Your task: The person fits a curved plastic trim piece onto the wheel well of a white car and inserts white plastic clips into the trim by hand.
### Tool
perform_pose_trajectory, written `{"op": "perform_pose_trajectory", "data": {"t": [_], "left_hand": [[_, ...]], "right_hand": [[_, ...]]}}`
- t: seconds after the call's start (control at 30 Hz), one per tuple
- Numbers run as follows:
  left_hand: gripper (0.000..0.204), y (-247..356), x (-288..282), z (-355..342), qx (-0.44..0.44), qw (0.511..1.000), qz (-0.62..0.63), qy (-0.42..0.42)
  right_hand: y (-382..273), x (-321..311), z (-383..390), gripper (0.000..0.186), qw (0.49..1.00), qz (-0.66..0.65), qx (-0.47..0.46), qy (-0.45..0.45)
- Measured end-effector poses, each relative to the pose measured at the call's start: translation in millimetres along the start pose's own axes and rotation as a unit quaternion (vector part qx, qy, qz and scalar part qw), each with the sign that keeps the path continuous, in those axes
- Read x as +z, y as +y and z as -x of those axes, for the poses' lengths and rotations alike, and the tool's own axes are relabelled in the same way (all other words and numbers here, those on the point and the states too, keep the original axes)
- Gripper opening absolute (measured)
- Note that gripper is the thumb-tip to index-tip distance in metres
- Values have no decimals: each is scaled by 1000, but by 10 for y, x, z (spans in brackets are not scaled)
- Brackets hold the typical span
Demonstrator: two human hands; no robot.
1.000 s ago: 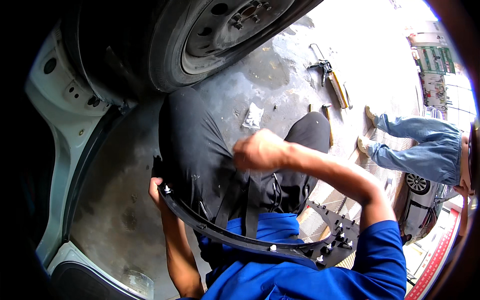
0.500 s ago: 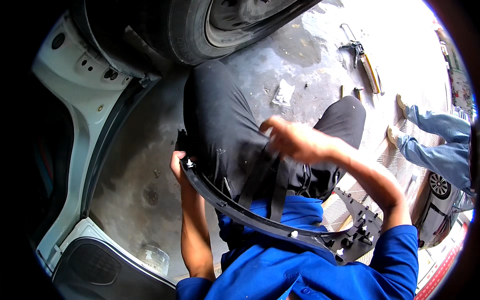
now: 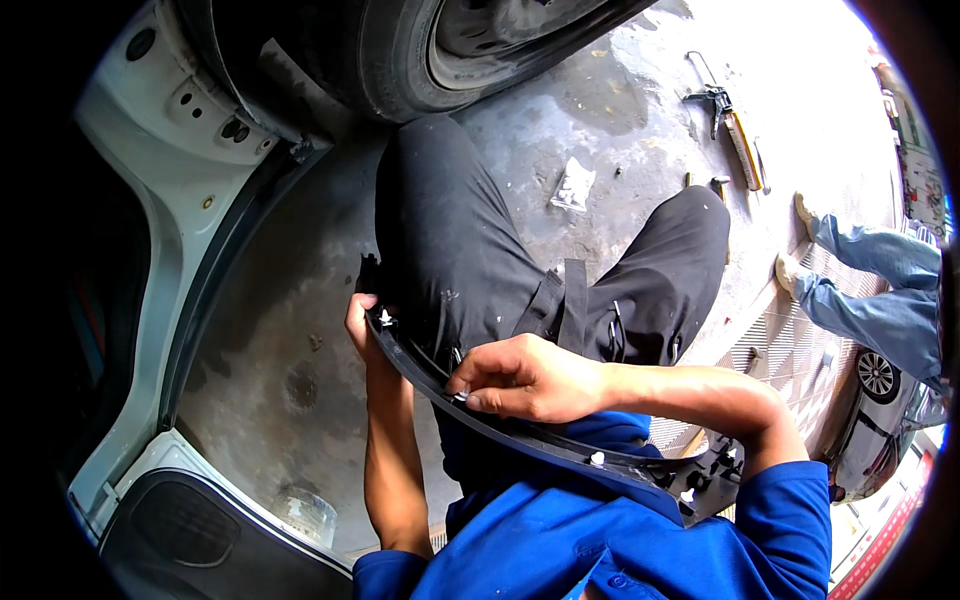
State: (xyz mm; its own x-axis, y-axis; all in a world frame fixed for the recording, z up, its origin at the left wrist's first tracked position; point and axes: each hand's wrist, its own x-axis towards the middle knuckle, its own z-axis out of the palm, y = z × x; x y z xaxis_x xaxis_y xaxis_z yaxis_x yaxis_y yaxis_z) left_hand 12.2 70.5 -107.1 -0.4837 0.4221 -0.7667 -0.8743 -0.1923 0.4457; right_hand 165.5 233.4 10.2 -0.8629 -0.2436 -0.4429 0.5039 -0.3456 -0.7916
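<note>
A long, curved black plastic trim strip point(image 3: 545, 442) lies across my lap, its broad end at the right beside my elbow. My left hand point(image 3: 360, 322) is closed around its narrow far-left end, near a white plastic clip point(image 3: 387, 318). Bent over the strip's middle, my right hand point(image 3: 540, 378) pinches a small white clip point(image 3: 461, 396) between thumb and forefinger, touching the strip's inner face. Farther along sit more white clips, one by my belly point(image 3: 598, 458) and another near the broad end point(image 3: 687, 495).
A car tyre point(image 3: 390, 70) stands ahead; a pale door frame point(image 3: 190, 180) and door panel point(image 3: 200, 530) are at left. On the floor lie a bag of white pieces point(image 3: 573, 185) and a caulking gun point(image 3: 740, 140). At right stands another person in jeans point(image 3: 860, 290).
My right hand has come down and left from above my lap onto the strip, now pinching a white clip there. My left hand keeps its hold on the strip's end.
</note>
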Motion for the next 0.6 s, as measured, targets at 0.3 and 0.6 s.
{"op": "perform_pose_trajectory", "data": {"t": [0.3, 0.6], "left_hand": [[35, -22, -158, -76, -26, 1000, 11, 10], [34, 3, -70, 17, -18, 998, -17, 60]], "right_hand": [[-78, 59, -37, 19, 995, 80, -22, 50], [-4, 43, -37, 16, 1000, -6, 9, 23]]}}
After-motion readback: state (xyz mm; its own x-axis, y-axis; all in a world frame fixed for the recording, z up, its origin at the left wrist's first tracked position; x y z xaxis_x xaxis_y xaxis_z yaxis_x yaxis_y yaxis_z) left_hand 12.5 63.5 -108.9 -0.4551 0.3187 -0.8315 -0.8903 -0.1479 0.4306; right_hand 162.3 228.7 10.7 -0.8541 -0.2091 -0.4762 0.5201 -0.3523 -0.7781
